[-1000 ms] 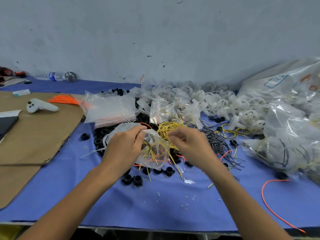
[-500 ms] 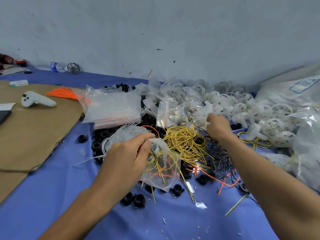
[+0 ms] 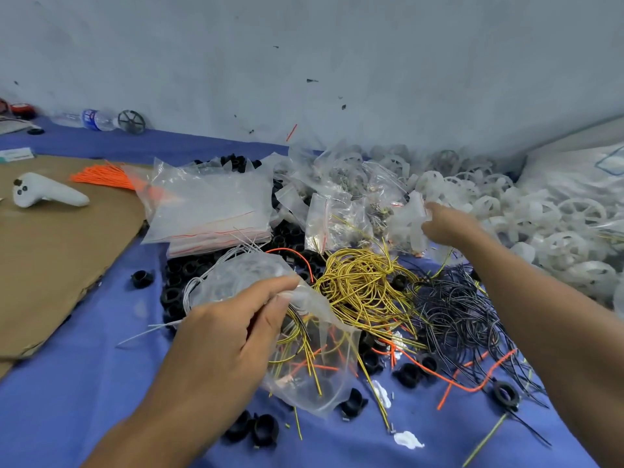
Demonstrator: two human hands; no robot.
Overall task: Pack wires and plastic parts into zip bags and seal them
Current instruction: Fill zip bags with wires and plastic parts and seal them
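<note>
I'm mid-fill: my left hand (image 3: 229,336), lower centre, pinches the mouth of the crinkly clear zip bag (image 3: 324,376), with limp yellow and orange wires (image 3: 297,346) already inside. My right hand (image 3: 449,224), upper right of centre, pinches a stiff translucent white plastic part (image 3: 407,224). Next, I judge, it needs carrying into that slack mouth

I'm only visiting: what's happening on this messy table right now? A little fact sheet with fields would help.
left hand: pinches the mouth of the zip bag
bag contents: yellow and orange wires show inside
right hand: grips a white plastic part
loose on the blue cloth: yellow wires, black wires, black rings
spare bags: stacked beside the cardboard
seal: not yet closed
</note>
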